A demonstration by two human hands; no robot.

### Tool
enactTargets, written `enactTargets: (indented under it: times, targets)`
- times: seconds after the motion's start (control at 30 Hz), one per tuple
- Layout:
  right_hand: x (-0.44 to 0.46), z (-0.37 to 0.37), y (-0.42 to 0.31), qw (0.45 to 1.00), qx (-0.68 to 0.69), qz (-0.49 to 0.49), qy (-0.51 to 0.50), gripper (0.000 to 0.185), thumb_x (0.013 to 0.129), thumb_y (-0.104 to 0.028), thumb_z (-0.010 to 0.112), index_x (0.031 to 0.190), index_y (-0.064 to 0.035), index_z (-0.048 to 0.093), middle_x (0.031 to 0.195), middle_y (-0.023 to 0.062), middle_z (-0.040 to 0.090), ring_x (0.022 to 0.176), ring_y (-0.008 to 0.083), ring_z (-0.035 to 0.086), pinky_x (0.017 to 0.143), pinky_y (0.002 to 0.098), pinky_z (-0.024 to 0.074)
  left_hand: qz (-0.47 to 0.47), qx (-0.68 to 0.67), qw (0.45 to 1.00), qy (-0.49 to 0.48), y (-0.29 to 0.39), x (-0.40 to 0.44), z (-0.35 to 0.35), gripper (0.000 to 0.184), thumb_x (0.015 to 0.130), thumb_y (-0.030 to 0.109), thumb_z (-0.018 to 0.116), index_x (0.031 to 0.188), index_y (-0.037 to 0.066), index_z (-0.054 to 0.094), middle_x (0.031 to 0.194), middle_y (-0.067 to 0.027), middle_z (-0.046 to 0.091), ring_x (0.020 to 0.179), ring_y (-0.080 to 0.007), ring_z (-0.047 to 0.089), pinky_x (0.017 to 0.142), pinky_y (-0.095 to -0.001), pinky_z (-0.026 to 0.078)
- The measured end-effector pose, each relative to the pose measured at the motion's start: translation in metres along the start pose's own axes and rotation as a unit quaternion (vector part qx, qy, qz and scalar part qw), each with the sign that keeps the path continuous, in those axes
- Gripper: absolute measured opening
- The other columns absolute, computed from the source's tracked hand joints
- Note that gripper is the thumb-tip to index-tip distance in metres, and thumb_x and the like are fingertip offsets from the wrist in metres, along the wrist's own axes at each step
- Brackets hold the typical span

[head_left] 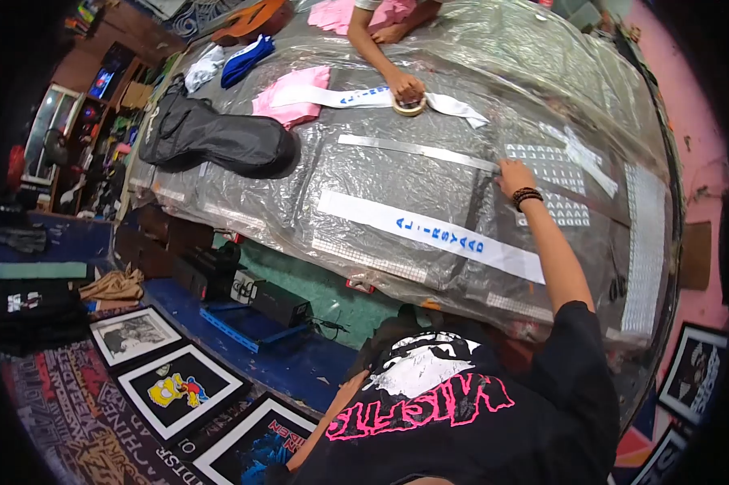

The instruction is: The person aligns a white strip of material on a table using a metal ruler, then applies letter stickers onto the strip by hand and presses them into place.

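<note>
My right hand [515, 176], with dark bead bracelets on its wrist, reaches across the plastic-covered table. Its fingers are closed at the right end of a long silvery strip that looks like a steel ruler [417, 149], lying flat. Nearer to me lies a white sash [364, 212] with blue letters "AL-IRSYAAD". Sheets of silver-white letters [554, 166] lie just right of my hand. My left forearm [332, 420] hangs beside my body, and the left hand is hidden behind my shirt.
Across the table, another person's hand [405, 85] holds a tape roll [409, 107] on a second lettered sash [324, 98]. A black instrument bag [219, 144], pink cloth [300, 85], blue cloth [247, 61] and a guitar [253, 21] lie leftward. Scissors [617, 289] lie at right.
</note>
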State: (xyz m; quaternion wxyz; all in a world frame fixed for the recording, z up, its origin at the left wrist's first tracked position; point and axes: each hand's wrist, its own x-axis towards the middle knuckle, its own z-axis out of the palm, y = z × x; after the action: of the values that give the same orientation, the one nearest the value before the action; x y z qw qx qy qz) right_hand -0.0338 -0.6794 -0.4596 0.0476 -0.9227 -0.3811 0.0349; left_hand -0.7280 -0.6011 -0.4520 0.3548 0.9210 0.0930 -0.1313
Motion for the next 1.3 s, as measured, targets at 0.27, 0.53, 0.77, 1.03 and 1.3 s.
enactTargets:
  times: [0.27,0.53,0.77,1.03,1.3]
  targets:
    - [0.048,-0.001,0.035,0.985,-0.068,-0.081,-0.135,0.035,0.080,-0.031,0.080,0.104,-0.0076,0.067,0.103,0.0182,0.068,0.103,0.0377,0.065,0.086,0.0479,0.0538,-0.121,0.004,0.993,0.018,0.043,-0.009,-0.004,0.056,0.096,0.011,0.050,0.150,0.003,0.040,0.163,-0.0157,0.031,0.143,-0.0332,0.043,0.113,-0.0412,0.042]
    - [0.053,-0.004,0.055,0.973,0.067,-0.138,-0.175,0.027,0.081,-0.027,0.074,0.089,-0.0086,0.056,0.083,0.0156,0.066,0.084,0.0390,0.066,0.073,0.0494,0.0494,-0.164,-0.080,0.983,-0.031,0.056,0.027,-0.058,0.065,0.092,0.008,0.049,0.155,0.004,0.034,0.165,-0.0141,0.029,0.143,-0.0334,0.042,0.112,-0.0442,0.040]
    - [0.012,-0.040,0.044,0.961,0.252,-0.079,-0.081,0.028,0.098,-0.024,0.066,0.123,-0.0113,0.060,0.103,0.0178,0.071,0.096,0.0370,0.070,0.081,0.0438,0.0526,-0.199,-0.050,0.978,0.032,0.041,0.040,-0.125,0.067,0.079,0.024,0.077,0.140,0.007,0.055,0.138,-0.0157,0.060,0.123,-0.0351,0.059,0.100,-0.0461,0.049]
    - [-0.078,-0.166,-0.029,0.958,0.255,-0.093,-0.087,0.021,0.095,-0.016,0.069,0.112,-0.0038,0.067,0.075,0.0157,0.064,0.063,0.0278,0.061,0.060,0.0378,0.0461,-0.238,-0.039,0.944,0.226,0.035,0.131,-0.163,0.048,0.092,0.031,0.072,0.132,0.007,0.062,0.126,-0.0160,0.066,0.116,-0.0357,0.063,0.098,-0.0423,0.049]
    - [-0.161,-0.097,-0.051,0.938,0.290,-0.003,-0.192,0.021,0.093,-0.017,0.070,0.111,-0.0056,0.069,0.087,0.0194,0.070,0.073,0.0317,0.069,0.066,0.0375,0.0504,-0.152,-0.123,0.965,0.174,0.035,0.177,-0.131,0.038,0.095,0.028,0.068,0.127,0.008,0.065,0.122,-0.0132,0.067,0.113,-0.0334,0.064,0.096,-0.0410,0.051]
